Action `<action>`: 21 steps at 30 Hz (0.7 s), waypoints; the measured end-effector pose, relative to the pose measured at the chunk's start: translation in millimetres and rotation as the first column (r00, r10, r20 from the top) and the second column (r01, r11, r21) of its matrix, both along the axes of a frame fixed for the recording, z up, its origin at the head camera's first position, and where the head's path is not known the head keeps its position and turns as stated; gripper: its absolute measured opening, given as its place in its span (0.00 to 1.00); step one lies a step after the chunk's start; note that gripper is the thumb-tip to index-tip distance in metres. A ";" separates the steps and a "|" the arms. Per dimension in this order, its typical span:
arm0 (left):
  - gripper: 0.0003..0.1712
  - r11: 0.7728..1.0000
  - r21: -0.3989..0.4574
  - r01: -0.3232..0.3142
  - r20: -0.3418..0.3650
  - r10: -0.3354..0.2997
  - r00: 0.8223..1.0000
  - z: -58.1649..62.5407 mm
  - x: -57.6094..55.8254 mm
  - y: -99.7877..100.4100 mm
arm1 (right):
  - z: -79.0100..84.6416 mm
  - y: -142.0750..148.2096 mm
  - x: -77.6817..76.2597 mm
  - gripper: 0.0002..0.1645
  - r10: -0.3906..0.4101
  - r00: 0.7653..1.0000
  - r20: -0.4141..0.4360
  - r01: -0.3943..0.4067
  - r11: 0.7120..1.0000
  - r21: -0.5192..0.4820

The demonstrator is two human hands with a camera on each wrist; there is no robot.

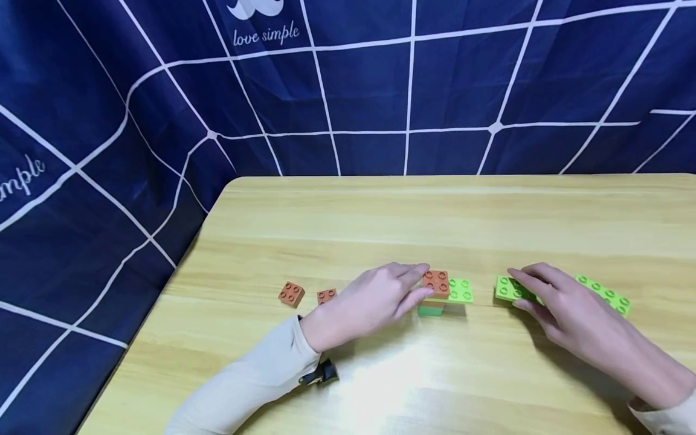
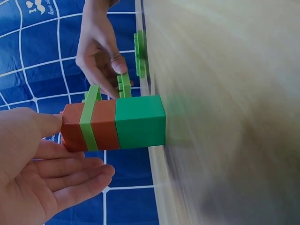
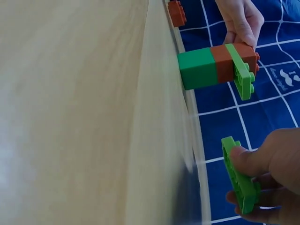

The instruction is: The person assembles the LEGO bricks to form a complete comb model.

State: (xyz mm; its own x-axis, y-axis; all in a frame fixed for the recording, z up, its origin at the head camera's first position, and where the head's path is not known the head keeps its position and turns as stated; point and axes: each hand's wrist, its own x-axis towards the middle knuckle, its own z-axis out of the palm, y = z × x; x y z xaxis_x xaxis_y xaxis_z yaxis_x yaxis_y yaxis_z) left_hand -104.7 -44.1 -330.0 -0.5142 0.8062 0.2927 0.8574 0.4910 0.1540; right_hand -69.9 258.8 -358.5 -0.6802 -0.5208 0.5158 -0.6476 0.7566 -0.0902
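A small stack of toy building bricks stands upright on the table: a green block (image 2: 140, 123) at the bottom, an orange-brown brick (image 2: 103, 123) above it, then a light green plate (image 1: 461, 290) jutting out to the right, and another orange-brown brick (image 1: 436, 283) on top. My left hand (image 1: 375, 302) pinches that top brick between thumb and index finger, its other fingers extended. To the right of the stack, my right hand (image 1: 565, 305) holds a second light green plate (image 3: 238, 176) above the table, thumb on one side and fingers on the other.
Another light green plate (image 1: 605, 295) lies on the table beyond the right hand. Two loose orange-brown bricks, a left one (image 1: 291, 294) and one partly hidden by my left forearm (image 1: 326, 295), lie at the left. A blue gridded curtain (image 1: 364, 90) hangs behind the wooden table (image 1: 380, 217).
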 end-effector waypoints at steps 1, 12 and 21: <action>0.27 1.000 0.000 -0.001 0.006 0.001 1.000 0.3 -0.5 -0.1 | 1.8 -2.0 -0.1 0.45 0.000 1.000 -0.002 0.000 1.000 -0.010; 0.26 1.000 0.010 0.017 0.058 -0.017 0.998 1.7 -3.0 0.7 | 39.0 -41.8 -5.3 0.38 0.087 0.996 -0.007 -0.087 0.988 -0.131; 0.27 1.000 0.021 0.014 0.166 -0.017 0.986 4.1 -7.1 0.8 | 52.5 -70.2 -9.6 0.36 0.186 0.982 0.022 -0.181 0.973 -0.146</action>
State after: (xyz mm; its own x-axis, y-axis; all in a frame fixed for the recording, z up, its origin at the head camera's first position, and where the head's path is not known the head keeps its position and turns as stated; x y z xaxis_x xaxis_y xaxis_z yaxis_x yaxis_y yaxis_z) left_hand -111.9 -43.4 -326.0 -0.5444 0.8093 0.2206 0.8267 0.4732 0.3043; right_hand -79.5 188.7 -306.0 -0.5990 -0.5611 0.5712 -0.7687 0.6029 -0.2138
